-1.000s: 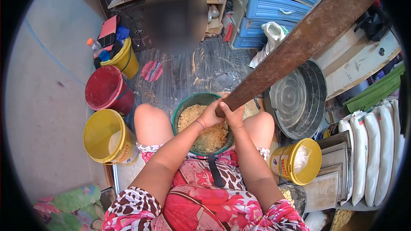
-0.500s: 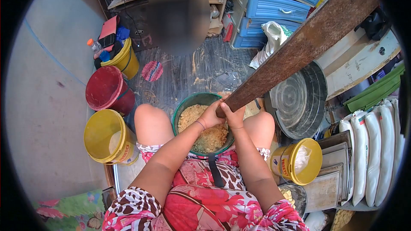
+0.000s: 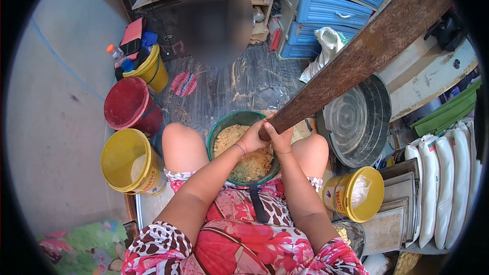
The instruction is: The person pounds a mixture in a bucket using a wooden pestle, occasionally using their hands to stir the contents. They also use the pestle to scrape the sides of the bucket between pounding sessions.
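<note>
A long, thick brown wooden beam (image 3: 356,58) slants from the upper right of the view down to my hands. My left hand (image 3: 255,137) wraps round its lower end from the left. From the right, my right hand (image 3: 280,138) grips the same end, its thumb lying along the wood. Both hands are over a green basin (image 3: 216,124) between my knees. Yellowish, crumbly material (image 3: 244,160) fills the basin, paler at the back and greener at the front. Whether the beam's tip touches the crumbs is hidden by my hands.
To the left stand a yellow bucket (image 3: 122,160), a red bucket (image 3: 127,103) and another yellow bucket (image 3: 153,71) loaded with items. A black tub (image 3: 356,119), a small yellow bucket (image 3: 368,193) and white packs (image 3: 442,183) are on the right. Blue drawers (image 3: 333,9) stand behind.
The whole scene has shifted slightly to the right in view. Both hands keep their hold on the beam, with no clear movement of it over the basin.
</note>
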Tool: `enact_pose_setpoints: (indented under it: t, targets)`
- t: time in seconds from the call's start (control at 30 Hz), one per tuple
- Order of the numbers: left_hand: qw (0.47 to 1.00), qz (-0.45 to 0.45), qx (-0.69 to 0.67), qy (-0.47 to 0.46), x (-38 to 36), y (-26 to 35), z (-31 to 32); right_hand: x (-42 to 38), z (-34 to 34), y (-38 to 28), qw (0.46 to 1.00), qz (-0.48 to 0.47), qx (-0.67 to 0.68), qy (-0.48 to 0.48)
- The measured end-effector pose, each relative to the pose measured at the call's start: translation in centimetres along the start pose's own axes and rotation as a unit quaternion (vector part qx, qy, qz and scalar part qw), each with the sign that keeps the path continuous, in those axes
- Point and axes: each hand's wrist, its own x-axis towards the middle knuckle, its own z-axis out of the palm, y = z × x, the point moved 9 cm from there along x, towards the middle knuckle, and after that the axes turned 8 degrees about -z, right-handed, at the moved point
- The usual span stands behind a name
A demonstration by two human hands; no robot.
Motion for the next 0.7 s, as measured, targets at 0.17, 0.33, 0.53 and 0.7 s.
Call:
enact_pose_setpoints:
  t: [0.17, 0.33, 0.53, 0.7]
  targets:
    - [1.0, 0.027, -0.001, 0.001, 0.1, 0.2, 0.0, 0.0, 0.1, 0.0, 1.0, -0.001, 0.004, 0.003]
    - [1.0, 0.001, -0.008, 0.0, -0.1, 0.4, -0.2, 0.0, 0.1, 0.2, 1.0, -0.002, -0.005, -0.003]
    - [0.999, 0.025, 0.019, 0.008, 0.1, 0.2, -0.3, -0.1, 0.1, 0.7, 1.0, 0.013, 0.001, 0.0]
    - [0.998, -0.033, 0.042, -0.016, 2.0, -5.0, -0.4, 0.2, 0.0, -0.1, 0.999, -0.015, -0.009, 0.029]
